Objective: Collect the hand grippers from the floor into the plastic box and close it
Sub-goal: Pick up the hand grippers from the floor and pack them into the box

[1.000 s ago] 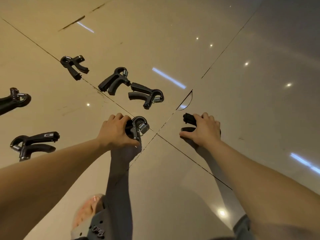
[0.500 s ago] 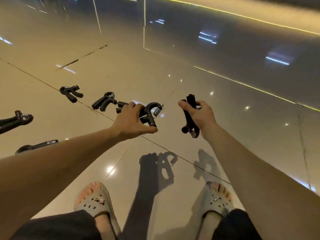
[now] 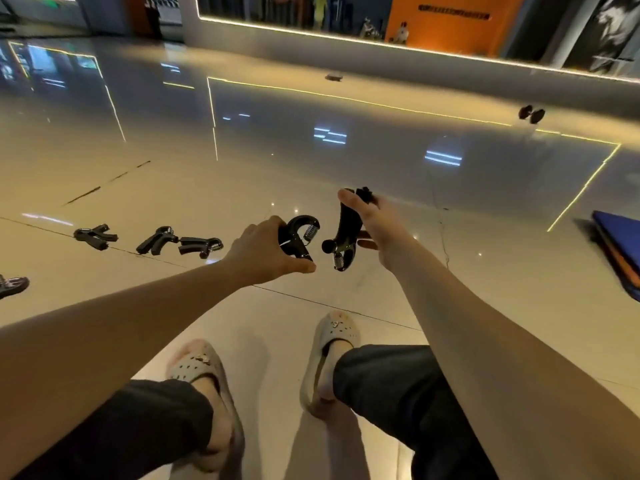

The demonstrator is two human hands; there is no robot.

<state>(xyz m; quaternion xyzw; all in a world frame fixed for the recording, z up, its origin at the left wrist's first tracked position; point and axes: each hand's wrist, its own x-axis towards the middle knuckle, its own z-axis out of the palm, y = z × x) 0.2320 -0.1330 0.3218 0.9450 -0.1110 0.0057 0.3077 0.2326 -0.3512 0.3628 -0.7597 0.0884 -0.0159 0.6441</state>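
My left hand (image 3: 263, 252) grips a black hand gripper (image 3: 300, 237) with a metal spring, held above the floor. My right hand (image 3: 372, 220) holds a second black hand gripper (image 3: 343, 237), its spring end hanging down. The two held grippers almost touch in mid-air. Three more black grippers lie in a row on the tiles at the left: one (image 3: 94, 236), one (image 3: 157, 240), one (image 3: 200, 246). Another gripper (image 3: 12, 285) is cut off by the left edge. No plastic box is in view.
My feet in pale sandals (image 3: 332, 358) stand on the glossy beige floor (image 3: 173, 188). A blue and orange mat (image 3: 620, 247) lies at the right edge. A dark dumbbell (image 3: 531, 114) and a small dark object (image 3: 333, 77) lie far back near a lit wall base.
Both hands closed on grippers on the floor, then lifted them up. The view has tilted upward as I rise, showing the far wall and my feet.
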